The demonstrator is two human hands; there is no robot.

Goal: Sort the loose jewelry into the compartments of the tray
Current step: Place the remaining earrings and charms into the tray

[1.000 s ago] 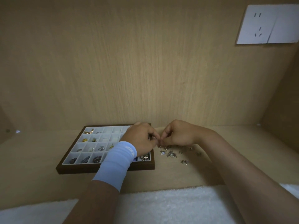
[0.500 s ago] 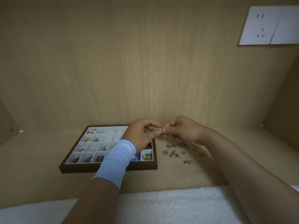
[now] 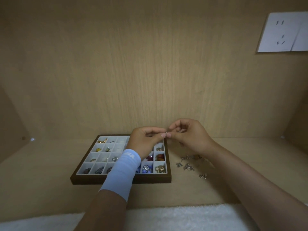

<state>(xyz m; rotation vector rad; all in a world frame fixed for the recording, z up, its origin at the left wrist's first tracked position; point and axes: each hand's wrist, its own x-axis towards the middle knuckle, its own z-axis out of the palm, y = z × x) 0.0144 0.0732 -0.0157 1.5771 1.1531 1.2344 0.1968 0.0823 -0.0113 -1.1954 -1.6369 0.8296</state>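
i get one feed, from a wide-angle camera on the person's head. it faces forward and tilts down at the bench (image 3: 41, 180), close enough that the left forearm (image 3: 106, 205) and right forearm (image 3: 258, 189) enter from the bottom edge. the back wall (image 3: 150, 64) fills the upper half, and the tray (image 3: 86, 180) sits low, left of centre.

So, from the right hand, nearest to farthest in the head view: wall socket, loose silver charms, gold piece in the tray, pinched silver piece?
1. The small silver piece: pinched at the fingertips of the right hand.
2. The loose silver charms: on the desk, just below that hand.
3. The gold piece: far-left corner compartment of the tray.
4. The wall socket: high up, on the right.
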